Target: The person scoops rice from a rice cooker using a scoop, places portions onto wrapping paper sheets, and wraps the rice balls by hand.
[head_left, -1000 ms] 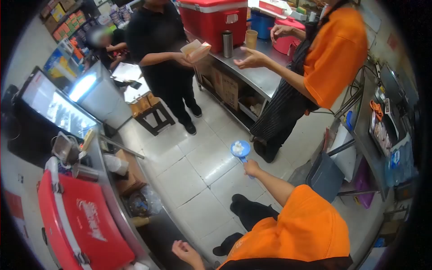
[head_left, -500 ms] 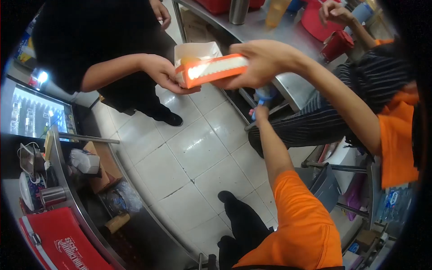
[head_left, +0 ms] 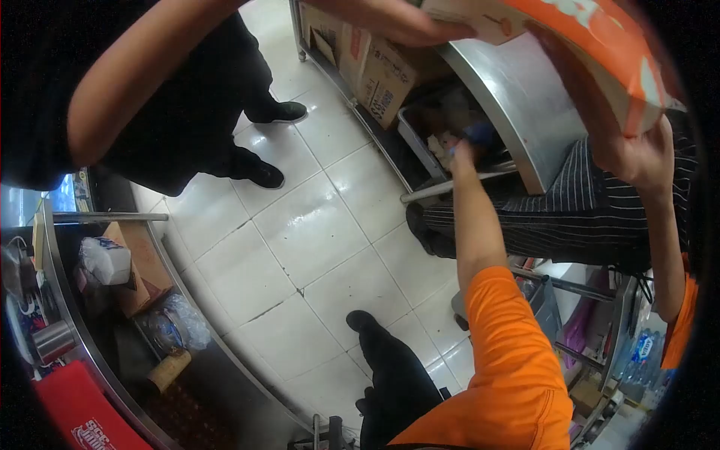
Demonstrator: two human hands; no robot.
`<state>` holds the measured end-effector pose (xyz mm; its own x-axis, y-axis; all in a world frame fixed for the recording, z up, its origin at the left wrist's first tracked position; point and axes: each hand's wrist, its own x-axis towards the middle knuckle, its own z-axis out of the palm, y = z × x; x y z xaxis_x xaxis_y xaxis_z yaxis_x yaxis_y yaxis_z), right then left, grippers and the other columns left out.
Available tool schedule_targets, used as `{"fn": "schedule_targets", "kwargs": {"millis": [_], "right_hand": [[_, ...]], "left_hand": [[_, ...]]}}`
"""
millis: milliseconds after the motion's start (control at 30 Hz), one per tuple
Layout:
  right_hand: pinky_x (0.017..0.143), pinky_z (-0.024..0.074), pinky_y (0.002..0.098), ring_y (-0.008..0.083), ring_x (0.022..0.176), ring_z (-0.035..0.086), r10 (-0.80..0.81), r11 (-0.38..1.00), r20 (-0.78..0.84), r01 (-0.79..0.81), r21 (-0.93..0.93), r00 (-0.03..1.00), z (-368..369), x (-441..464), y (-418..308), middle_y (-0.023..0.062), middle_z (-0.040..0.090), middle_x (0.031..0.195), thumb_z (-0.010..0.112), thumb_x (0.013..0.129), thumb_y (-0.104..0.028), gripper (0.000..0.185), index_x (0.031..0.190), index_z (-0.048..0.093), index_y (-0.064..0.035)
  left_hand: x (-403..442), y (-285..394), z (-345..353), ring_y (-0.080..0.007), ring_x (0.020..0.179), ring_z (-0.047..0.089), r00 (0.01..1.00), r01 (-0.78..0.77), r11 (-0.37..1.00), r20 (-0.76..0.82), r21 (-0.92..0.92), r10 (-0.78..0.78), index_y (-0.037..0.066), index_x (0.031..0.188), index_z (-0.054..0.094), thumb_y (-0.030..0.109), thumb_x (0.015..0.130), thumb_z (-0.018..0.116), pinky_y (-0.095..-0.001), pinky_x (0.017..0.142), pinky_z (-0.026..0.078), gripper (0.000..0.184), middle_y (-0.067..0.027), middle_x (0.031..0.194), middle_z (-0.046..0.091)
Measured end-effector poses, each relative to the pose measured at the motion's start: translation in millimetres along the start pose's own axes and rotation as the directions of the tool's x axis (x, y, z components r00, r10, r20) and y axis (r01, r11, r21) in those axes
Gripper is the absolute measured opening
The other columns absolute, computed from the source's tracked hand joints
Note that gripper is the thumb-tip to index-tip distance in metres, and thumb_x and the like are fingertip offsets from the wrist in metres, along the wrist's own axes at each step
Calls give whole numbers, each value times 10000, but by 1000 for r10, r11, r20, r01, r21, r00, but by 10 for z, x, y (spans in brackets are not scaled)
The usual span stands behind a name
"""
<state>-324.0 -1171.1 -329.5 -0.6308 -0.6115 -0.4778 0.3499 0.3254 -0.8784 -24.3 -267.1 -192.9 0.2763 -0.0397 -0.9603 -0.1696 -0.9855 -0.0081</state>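
Note:
My right arm reaches from an orange sleeve towards the tub beneath the steel table. My right hand [head_left: 463,156] is at the rim of the grey tub [head_left: 421,142], fingers curled around something blue, seen only in part. Pale scraps or food pieces [head_left: 437,142] and a blurred dark-blue item [head_left: 480,135] lie in the tub beyond my fingers. My left hand is out of view. Overhead, a co-worker's hand [head_left: 646,159] supports an orange-and-white paper box [head_left: 592,37]. The hand [head_left: 420,24] of a person in black also touches the box.
The steel table [head_left: 499,86] curves above the tub, with cardboard boxes [head_left: 382,79] on its lower shelf. A co-worker's striped apron [head_left: 555,217] is close on my right. Water bottles [head_left: 643,352] stand lower right. A left counter holds a red bag [head_left: 82,409].
My view has shifted, and the paper box now appears higher and further right, held between the other two people. My right hand has reached to the tub; the blue handle it gripped is now mostly hidden.

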Motion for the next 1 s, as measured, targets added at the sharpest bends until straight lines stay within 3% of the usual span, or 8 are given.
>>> {"fn": "schedule_targets", "kwargs": {"millis": [433, 567, 633, 667, 733, 767, 833, 1000], "right_hand": [[681, 489, 349, 233, 744, 568, -707, 647, -307, 409, -643, 637, -244, 2348, 373, 124, 573, 871, 472, 870, -223, 347, 1111, 461, 27], [470, 423, 316, 158, 547, 517, -128, 876, 454, 315, -365, 882, -348, -1134, 313, 61, 500, 660, 448, 890, -177, 191, 1041, 417, -64], [568, 474, 379, 236, 670, 578, 171, 480, 645, 509, -715, 744, -773, -1797, 866, 119, 564, 764, 471, 878, -191, 198, 1025, 457, -60], [716, 469, 456, 305, 858, 578, 230, -119, 919, 947, -299, 320, -1171, -2004, 1317, 168, 586, 937, 516, 862, -272, 305, 1090, 528, -70], [805, 466, 441, 318, 965, 571, 791, -132, 603, 933, 334, -104, -1917, -1943, 2652, 167, 573, 1094, 576, 833, -364, 401, 1128, 591, -94], [737, 500, 420, 298, 846, 620, 900, -147, 379, 969, -199, 215, -1933, -2953, 2379, 155, 613, 1012, 608, 811, -355, 375, 1079, 619, -93], [804, 473, 440, 310, 966, 599, 994, 75, 47, 910, 408, -103, -2205, -4327, 2079, 189, 605, 1065, 556, 792, -265, 314, 1005, 631, -46], [687, 513, 333, 211, 724, 657, 926, 376, -43, 926, 34, -374, -2736, -6624, 1255, 153, 649, 923, 471, 904, -247, 305, 991, 553, 34]], "left_hand": [[227, 399, -73, -373, 1204, 372, 995, 7, 999, 104, -34, -4, 133, 1334, 342, 456, 831, 568, -520, 945, 334, 639, -143, 1419, 256], [2, 467, -67, -369, 1226, 357, 996, -7, 993, 85, -119, 17, 157, 1358, 318, 445, 820, 593, -521, 955, 330, 670, -133, 1444, 224], [-227, 487, 4, -367, 1237, 349, 999, -5, 978, 47, -209, 15, 169, 1371, 305, 440, 815, 605, -522, 960, 328, 687, -127, 1457, 208], [-368, 475, 38, -365, 1243, 345, 1000, 1, 963, 20, -269, 4, 175, 1377, 299, 437, 812, 611, -523, 962, 327, 697, -125, 1464, 200], [-743, 540, 186, -295, 1000, 484, 964, -128, 936, -262, -328, 40, 92, 1117, 449, 380, 832, 577, -442, 828, 404, 425, -127, 1121, 414], [-931, 650, 165, -226, 752, 626, 862, -237, 929, -503, -283, 66, 3, 851, 605, 326, 856, 537, -362, 691, 483, 330, -132, 772, 637], [-1077, 540, 84, -264, 809, 648, 826, -255, 909, -563, -331, 27, 66, 937, 628, 325, 830, 586, -348, 763, 485, 284, -146, 801, 652], [-1217, -245, -14, -180, 745, 628, 695, -552, 514, -703, -656, -150, 46, 889, 628, 199, 854, 552, -298, 710, 486, 174, -80, 789, 649]]}}
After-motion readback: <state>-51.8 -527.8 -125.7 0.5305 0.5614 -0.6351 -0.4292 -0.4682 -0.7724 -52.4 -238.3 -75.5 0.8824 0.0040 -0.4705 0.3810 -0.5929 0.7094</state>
